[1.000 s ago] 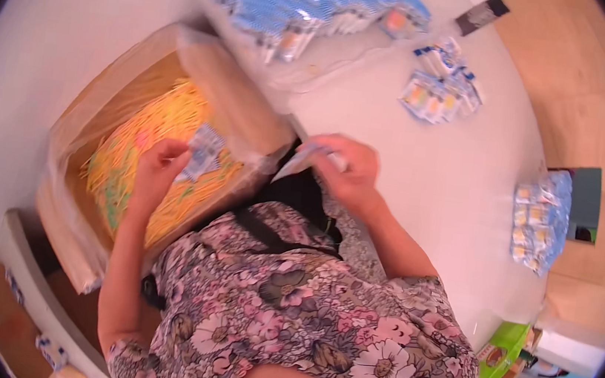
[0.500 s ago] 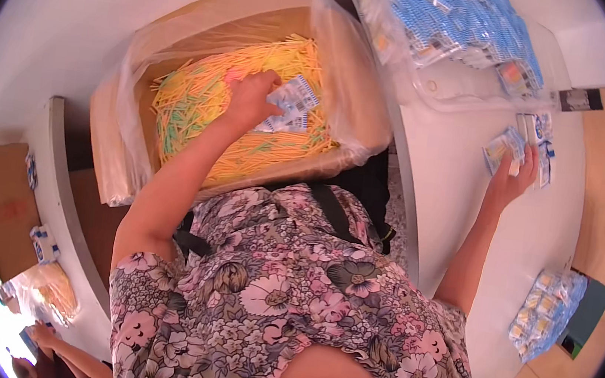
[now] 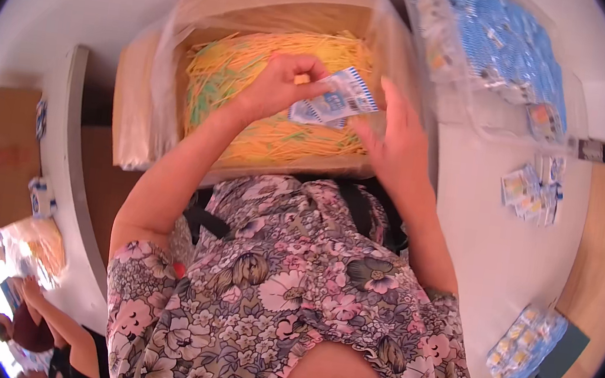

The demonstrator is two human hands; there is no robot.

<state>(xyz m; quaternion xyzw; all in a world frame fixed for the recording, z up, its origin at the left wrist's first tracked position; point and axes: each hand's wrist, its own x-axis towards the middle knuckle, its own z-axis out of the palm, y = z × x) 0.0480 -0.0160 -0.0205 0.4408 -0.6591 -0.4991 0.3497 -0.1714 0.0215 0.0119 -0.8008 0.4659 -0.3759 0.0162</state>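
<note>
My left hand [image 3: 284,86] pinches small clear-and-blue printed packets [image 3: 339,97], at least two overlapping, above an open cardboard box. The packets look flat; what is in them I cannot make out. Close by their right end is my right hand [image 3: 401,144], its thumb and fingers spread apart with nothing held between them. Under both hands the cardboard box [image 3: 140,107], lined with clear plastic, holds a heap of thin yellow, orange and green sticks [image 3: 256,72].
On the white table [image 3: 481,262] to the right lies a small group of packets [image 3: 533,193]. Behind it stands a clear plastic bin [image 3: 468,107] of blue packets. A blue bundled pack [image 3: 527,345] lies near the right edge. Another person's arm [image 3: 64,319] shows at lower left.
My right hand has left the packets on the right table and come over to the box, beside the left hand. The left hand still holds its packets; the whole view has shifted.
</note>
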